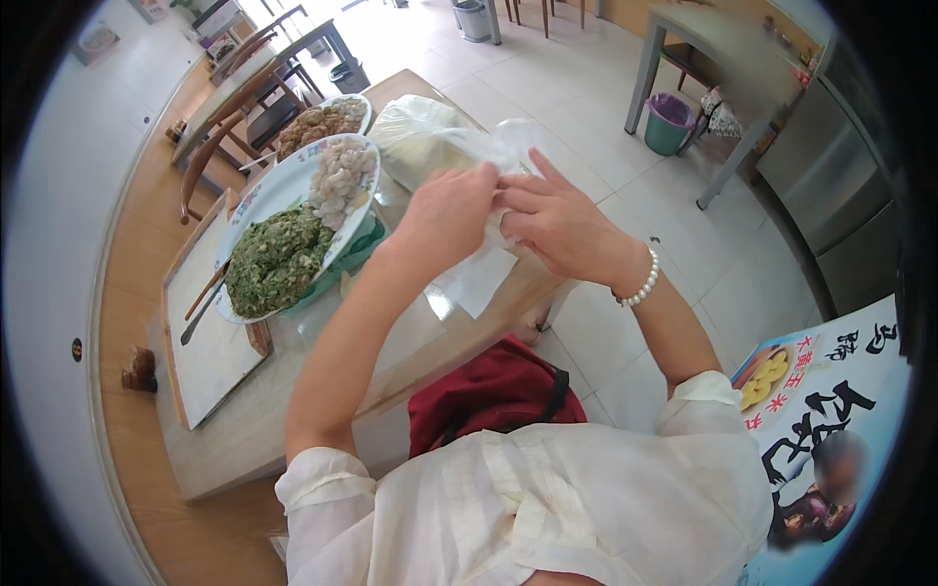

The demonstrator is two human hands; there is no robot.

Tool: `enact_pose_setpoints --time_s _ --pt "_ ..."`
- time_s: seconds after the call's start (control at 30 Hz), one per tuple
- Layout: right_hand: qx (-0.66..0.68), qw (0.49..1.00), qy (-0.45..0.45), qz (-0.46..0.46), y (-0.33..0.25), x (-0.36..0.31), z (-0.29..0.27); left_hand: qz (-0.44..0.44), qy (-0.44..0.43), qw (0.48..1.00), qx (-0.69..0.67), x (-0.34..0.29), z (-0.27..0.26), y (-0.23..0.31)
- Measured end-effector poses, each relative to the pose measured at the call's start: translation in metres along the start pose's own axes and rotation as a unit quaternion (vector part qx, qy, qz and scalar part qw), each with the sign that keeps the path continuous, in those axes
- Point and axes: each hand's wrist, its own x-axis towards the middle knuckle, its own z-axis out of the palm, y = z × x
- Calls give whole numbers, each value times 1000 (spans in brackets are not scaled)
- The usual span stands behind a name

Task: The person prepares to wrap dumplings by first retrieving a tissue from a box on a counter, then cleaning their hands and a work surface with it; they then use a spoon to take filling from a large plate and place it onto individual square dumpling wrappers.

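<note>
Clear plastic bag (415, 142), pale contents, sits on the counter (249, 430) by its right edge, beyond and left of both grips. Gathered plastic runs rightward from the body to the fingers, so the long axis roughly points at them. Left hand (449, 215) nearer the body, looks pinched on the plastic. Right hand (567, 225): fingers partly spread, tips overlapped, can't tell if holding.

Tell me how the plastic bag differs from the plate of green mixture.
The bag is thin, clear and crumpled; the plate is white with a patterned rim. The left hand and right hand hold the bag's gathered end, while neither touches the plate. The bag wraps a pale bulk; the plate openly bears green mixture and pale lumps. Both hold something pale.
</note>
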Motion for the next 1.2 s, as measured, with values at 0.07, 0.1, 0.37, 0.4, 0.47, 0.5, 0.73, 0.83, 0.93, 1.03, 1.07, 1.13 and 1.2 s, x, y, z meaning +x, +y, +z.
enact_pose_setpoints --time_s 0.07,0.1,0.37,0.4,0.47,0.5,0.73,0.83,0.93,1.03,1.07,1.13,1.2 --pt "22 999 -37 13 9 -13 9 -42 -61 995 67 -8 12 -17" --pt "33 997 -66 28 13 -18 10 -33 -66 994 87 -18 16 -27" --pt "-120 958 -214 150 19 -31 -3 -18 -49 995 91 -20 35 -45" --pt "-125 952 -232 153 17 -33 0 -18 -1 998 54 -13 36 -42" --pt "-109 968 -175 143 15 -37 7 -13 37 999 1 2 45 -39" --pt "-105 974 -145 137 15 -38 8 -5 29 999 -12 12 50 -39" --pt "-96 983 -108 112 22 -40 25 -23 -11 988 152 23 88 -27" --pt "-118 988 -72 67 16 -40 19 5 9 985 174 21 88 -30" --pt "-117 990 -50 62 13 -43 19 20 -1 974 225 28 89 -24" --pt "-129 988 -45 71 12 -45 19 14 -11 972 233 34 86 -16" --pt "-142 986 -41 73 12 -45 18 12 -26 981 191 37 80 -17" --pt "-153 985 -37 76 10 -44 15 6 -58 993 105 41 64 -23" --pt "-150 985 -38 77 9 -41 11 -3 -59 995 82 49 57 -36"
